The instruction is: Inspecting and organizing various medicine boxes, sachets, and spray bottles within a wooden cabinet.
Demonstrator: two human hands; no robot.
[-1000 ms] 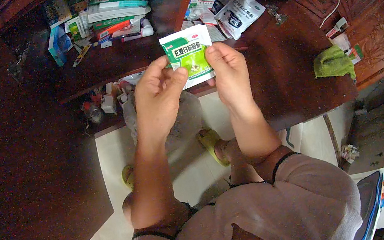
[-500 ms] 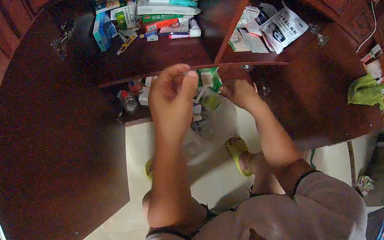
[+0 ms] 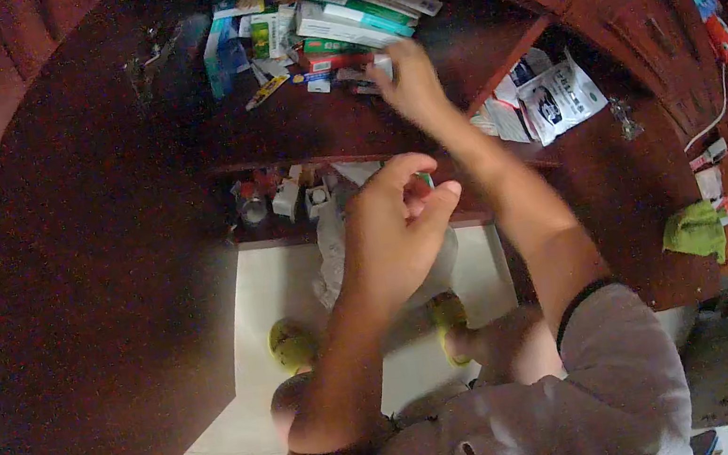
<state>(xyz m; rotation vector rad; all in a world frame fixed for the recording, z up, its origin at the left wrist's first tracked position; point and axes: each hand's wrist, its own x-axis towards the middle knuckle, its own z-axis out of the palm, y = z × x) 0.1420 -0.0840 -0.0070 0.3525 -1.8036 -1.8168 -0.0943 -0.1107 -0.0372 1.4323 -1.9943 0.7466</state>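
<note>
My left hand (image 3: 397, 227) is in the middle, its thumb and fingers curled round the rim of a clear plastic bag (image 3: 332, 256). Most of the bag hangs behind that hand and wrist, so its contents are largely hidden. Farther off, my right hand (image 3: 412, 82) reaches over the upper shelf, somewhat blurred. Between its thumb and fingers shows the white end of a tube (image 3: 383, 64). Close beside the hand are a red box (image 3: 328, 62) and a stack of white and green flat boxes (image 3: 355, 21). A small yellow tube (image 3: 268, 91) lies to their left.
A shelf divider (image 3: 514, 61) separates off a compartment with a white printed packet (image 3: 561, 101) and papers. Under the upper shelf, a lower shelf holds a clear jar (image 3: 253, 209) and small white boxes (image 3: 287, 198). Dark cabinet doors stand at both sides; a green cloth (image 3: 696, 232) hangs at right.
My right hand has left the bag and risen forward to the upper shelf, at the tube. My left hand has come nearer and a little right, still with the bag. The view has shifted.
</note>
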